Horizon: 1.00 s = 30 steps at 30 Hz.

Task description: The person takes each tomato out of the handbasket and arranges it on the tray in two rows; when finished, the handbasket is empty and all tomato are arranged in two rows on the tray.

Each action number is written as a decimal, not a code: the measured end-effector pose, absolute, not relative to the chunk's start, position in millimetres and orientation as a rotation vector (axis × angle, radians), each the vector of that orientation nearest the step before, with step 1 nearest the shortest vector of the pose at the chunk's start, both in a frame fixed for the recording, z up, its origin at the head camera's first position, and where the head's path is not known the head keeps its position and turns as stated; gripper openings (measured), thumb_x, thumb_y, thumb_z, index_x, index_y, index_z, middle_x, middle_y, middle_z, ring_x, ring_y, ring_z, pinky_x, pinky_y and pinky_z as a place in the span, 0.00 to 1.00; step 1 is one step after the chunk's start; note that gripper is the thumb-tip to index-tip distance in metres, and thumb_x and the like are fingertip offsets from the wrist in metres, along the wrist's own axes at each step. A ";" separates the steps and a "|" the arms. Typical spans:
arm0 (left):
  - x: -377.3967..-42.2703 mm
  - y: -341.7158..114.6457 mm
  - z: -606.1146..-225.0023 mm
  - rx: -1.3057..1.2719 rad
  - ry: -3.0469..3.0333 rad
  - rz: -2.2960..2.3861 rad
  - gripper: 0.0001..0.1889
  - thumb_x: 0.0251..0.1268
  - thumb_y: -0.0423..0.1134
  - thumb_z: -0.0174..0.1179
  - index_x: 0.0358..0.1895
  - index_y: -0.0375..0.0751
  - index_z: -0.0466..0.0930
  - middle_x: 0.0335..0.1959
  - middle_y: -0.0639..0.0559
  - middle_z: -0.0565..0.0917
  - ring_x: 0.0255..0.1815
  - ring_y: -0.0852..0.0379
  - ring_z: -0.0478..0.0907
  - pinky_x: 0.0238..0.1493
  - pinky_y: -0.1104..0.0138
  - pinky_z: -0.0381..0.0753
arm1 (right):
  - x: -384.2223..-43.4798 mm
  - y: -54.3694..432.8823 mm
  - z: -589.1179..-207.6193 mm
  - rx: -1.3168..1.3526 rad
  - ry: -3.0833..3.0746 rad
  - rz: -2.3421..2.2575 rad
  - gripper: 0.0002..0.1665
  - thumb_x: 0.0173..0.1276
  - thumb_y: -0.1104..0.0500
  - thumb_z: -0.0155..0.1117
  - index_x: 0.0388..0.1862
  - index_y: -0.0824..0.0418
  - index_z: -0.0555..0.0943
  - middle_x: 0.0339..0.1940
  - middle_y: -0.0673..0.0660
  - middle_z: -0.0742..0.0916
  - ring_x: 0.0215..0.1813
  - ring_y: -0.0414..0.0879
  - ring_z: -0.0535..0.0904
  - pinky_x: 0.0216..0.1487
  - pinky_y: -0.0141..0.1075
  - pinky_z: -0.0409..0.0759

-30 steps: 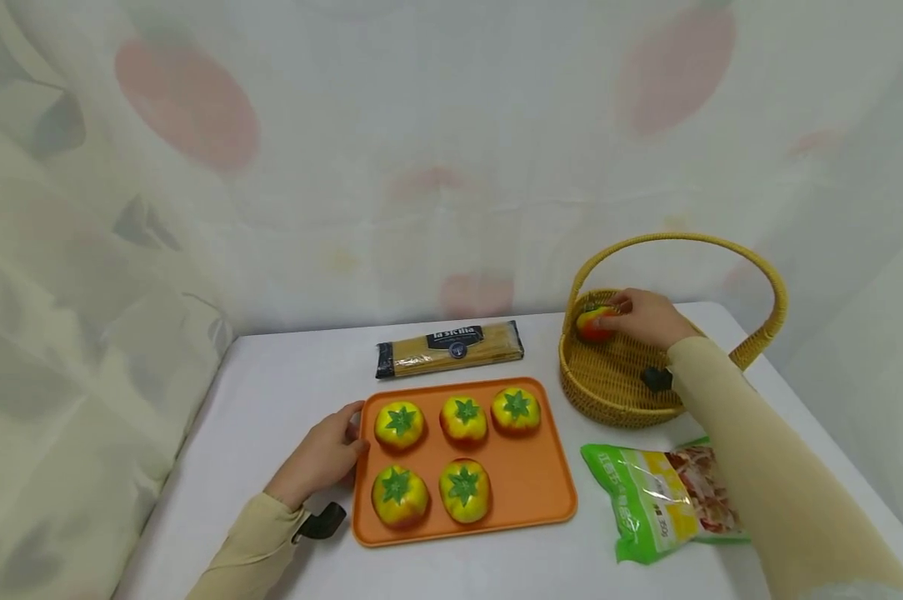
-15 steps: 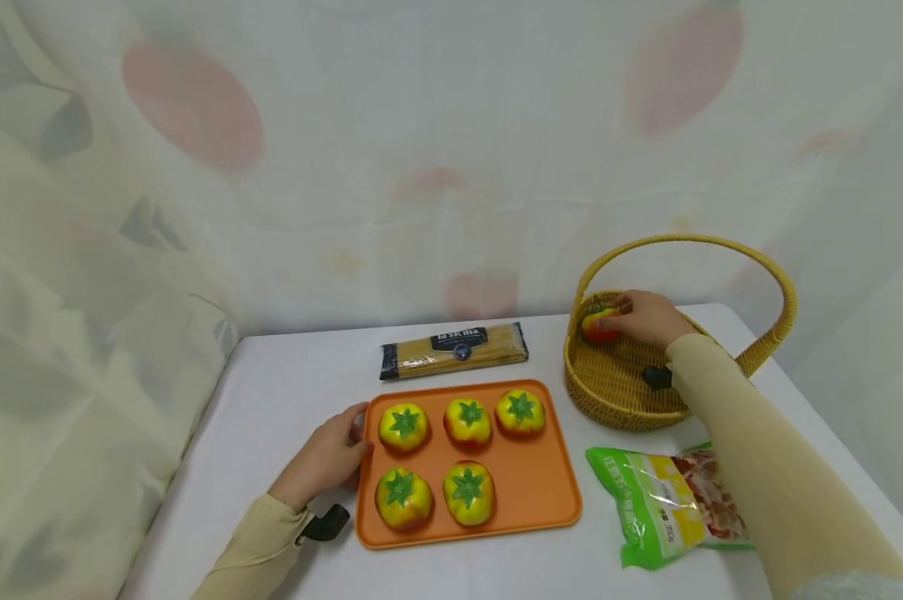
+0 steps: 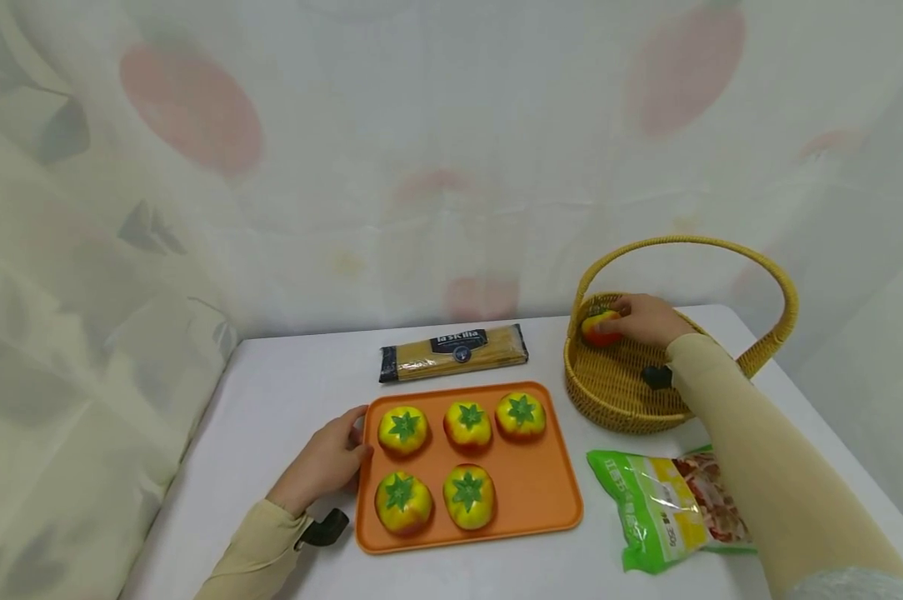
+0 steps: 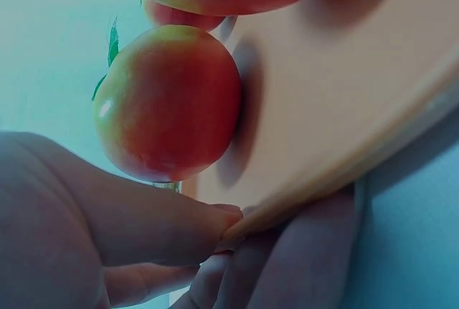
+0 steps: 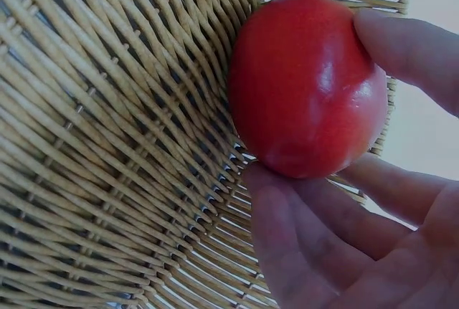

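Inside the wicker basket [image 3: 624, 408], at its far left side, my right hand [image 3: 650, 321] holds a red and yellow tomato [image 3: 601, 328]. In the right wrist view the thumb is on one side of the tomato [image 5: 305, 87] and the fingers on the other, right by the woven wall. My left hand [image 3: 324, 462] pinches the left rim of the orange tray [image 3: 534, 492], thumb above and fingers beneath, as the left wrist view shows. Several tomatoes with green star-shaped tops lie on the tray, such as the front left tomato [image 3: 403, 503].
Behind the tray lies a pack of spaghetti [image 3: 455, 352]. A green food bag [image 3: 669, 504] is at the right, in front of the basket and partly under the right sleeve. The basket's tall handle [image 3: 684, 240] arches over the right hand. A white curtain [image 3: 421, 167] closes the back.
The whole view shifts slightly. Both hands keep their places, the right on the tomato in the basket and the left on the tray's rim.
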<state>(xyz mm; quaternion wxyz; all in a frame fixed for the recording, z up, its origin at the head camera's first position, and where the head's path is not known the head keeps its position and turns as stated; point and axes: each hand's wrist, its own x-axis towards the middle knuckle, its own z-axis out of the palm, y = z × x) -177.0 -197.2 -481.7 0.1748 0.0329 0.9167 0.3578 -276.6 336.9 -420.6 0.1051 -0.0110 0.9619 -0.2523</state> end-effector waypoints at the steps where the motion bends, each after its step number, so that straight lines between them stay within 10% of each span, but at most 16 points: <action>1: -177.2 -197.1 -481.5 0.095 2.600 1.013 0.36 0.77 0.33 0.62 0.84 0.37 0.61 0.50 0.43 0.83 0.26 0.53 0.81 0.28 0.61 0.85 | -276.3 337.2 -420.5 -0.035 2.835 -0.750 0.48 0.76 0.35 0.66 0.79 0.69 0.72 0.77 0.75 0.76 0.77 0.75 0.70 0.77 0.70 0.69; 30: -186.8 -199.5 -482.7 0.096 2.605 0.988 0.36 0.78 0.33 0.61 0.85 0.37 0.59 0.51 0.42 0.82 0.27 0.53 0.81 0.28 0.61 0.86 | -162.1 276.1 -392.6 -0.246 2.940 -1.121 0.40 0.66 0.35 0.79 0.70 0.53 0.80 0.63 0.59 0.88 0.62 0.57 0.88 0.63 0.55 0.87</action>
